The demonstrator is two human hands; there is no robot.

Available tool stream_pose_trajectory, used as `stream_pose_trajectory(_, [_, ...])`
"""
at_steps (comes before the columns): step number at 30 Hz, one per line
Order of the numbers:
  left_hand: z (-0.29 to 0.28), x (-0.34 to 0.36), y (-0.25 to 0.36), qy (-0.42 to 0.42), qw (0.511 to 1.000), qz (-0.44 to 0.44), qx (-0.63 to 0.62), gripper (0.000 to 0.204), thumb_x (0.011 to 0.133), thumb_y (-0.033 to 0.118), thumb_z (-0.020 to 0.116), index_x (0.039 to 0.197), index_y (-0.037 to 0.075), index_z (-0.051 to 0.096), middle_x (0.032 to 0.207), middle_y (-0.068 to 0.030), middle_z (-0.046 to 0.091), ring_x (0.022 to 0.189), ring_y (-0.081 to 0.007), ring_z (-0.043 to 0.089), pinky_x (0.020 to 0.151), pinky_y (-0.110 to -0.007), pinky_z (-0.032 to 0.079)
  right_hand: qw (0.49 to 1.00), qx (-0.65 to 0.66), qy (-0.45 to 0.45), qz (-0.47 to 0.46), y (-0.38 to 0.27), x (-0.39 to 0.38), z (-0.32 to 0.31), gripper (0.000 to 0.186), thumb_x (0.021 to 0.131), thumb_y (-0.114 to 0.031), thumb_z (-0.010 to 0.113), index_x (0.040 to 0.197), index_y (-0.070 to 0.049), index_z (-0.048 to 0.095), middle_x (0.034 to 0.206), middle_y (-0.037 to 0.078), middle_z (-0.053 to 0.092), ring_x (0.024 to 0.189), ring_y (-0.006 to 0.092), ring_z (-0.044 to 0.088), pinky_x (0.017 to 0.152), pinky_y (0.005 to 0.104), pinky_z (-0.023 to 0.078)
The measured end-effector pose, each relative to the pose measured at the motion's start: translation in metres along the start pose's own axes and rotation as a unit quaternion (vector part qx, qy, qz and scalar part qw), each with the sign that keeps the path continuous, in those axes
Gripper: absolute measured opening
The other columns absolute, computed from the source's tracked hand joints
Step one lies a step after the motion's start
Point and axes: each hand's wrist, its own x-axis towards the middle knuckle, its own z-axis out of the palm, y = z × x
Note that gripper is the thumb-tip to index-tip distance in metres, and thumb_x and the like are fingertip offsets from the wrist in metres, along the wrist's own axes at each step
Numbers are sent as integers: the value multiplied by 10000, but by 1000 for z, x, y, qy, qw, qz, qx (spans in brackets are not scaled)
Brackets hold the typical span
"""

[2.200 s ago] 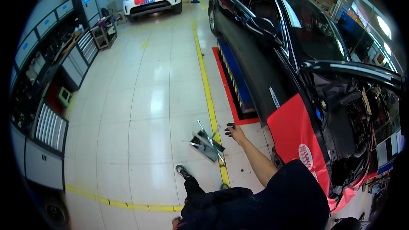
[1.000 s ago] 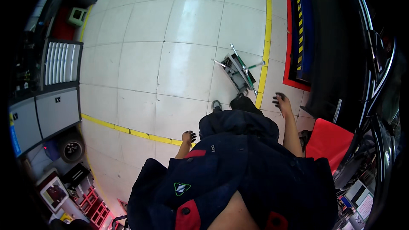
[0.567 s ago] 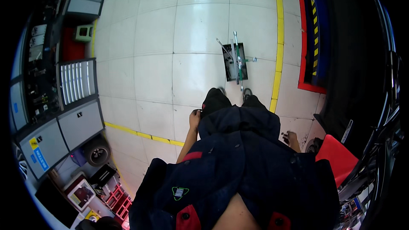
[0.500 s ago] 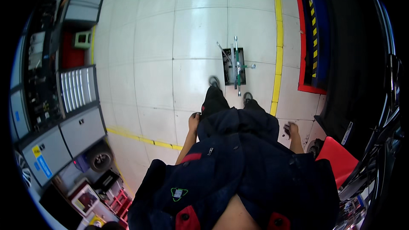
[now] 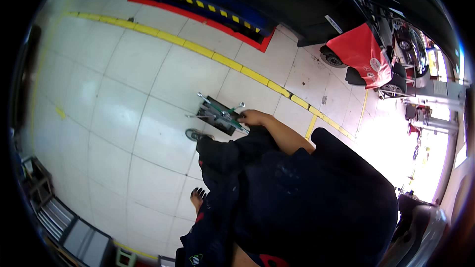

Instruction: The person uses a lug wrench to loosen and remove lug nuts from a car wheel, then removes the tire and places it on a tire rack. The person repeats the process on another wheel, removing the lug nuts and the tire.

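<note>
A black tray [image 5: 228, 129] lies on the floor in front of my feet. Across it rests a cross-shaped lug wrench [image 5: 213, 103] with green arms and shiny socket ends, and a long metal bar [image 5: 194, 116] sticks out over the tray's side. My right hand [image 5: 253, 117] reaches down to the tray's right end, beside the wrench. Its fingers are bent and partly hidden, so I cannot tell whether they grip anything. Well away from the tray, my left hand [image 5: 198, 196] hangs low by my leg, open and holding nothing, fingers apart and dark toward the tips.
Beyond a yellow floor line [image 5: 185, 43] is a blue lift platform [image 5: 198, 1] edged in red. A dark car with a red cover [image 5: 363, 52] and an exposed wheel hub [image 5: 332, 57] stands at the right. Grey cabinets [image 5: 86, 240] and a green stool [image 5: 126, 256] are lower left.
My view has turned to the right and my body leans lower. My right hand has come from beside my hip to the tray's end. My left hand remains away from the tray.
</note>
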Motion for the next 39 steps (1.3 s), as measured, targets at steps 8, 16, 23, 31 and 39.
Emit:
stream_pose_trajectory(8, [24,51,86,-53,999,-10,-7,431,868,313,414,1180,19,458,1100,-158,561,955,-281,564,778,-390,463,866,384,264,181,64,-60,-24,298,889,-255,481,1091,-43,536,947,104,636,751,188,637,604,306,504])
stream_pose_trajectory(16, [131,-10,76,-99,988,0,121,379,872,268,444,1128,-6,504,1039,-156,598,913,-276,593,751,-363,486,931,288,191,119,162,-59,16,360,840,-278,523,1036,18,579,866,154,653,724,211,652,688,328,516])
stream_pose_trajectory(23, [292,-58,171,3,931,196,309,447,842,356,516,1130,14,497,1076,-150,576,917,-265,579,757,-361,468,943,224,205,133,329,-122,18,453,822,-413,486,991,-10,601,996,228,601,940,348,582,816,411,458])
stream_pose_trajectory(31, [800,-314,187,-411,553,497,528,315,905,248,507,1048,-29,547,971,-85,595,855,-141,548,738,-270,437,641,642,396,143,409,-221,-42,355,847,-262,522,1036,34,567,901,156,645,806,261,632,717,367,497])
stream_pose_trajectory(39, [1087,-460,-64,-610,271,452,592,336,864,258,535,1043,-25,556,901,-94,616,787,-169,599,693,-287,475,476,621,586,211,504,-318,-96,368,823,-278,515,1023,28,557,861,229,625,856,369,592,762,428,457])
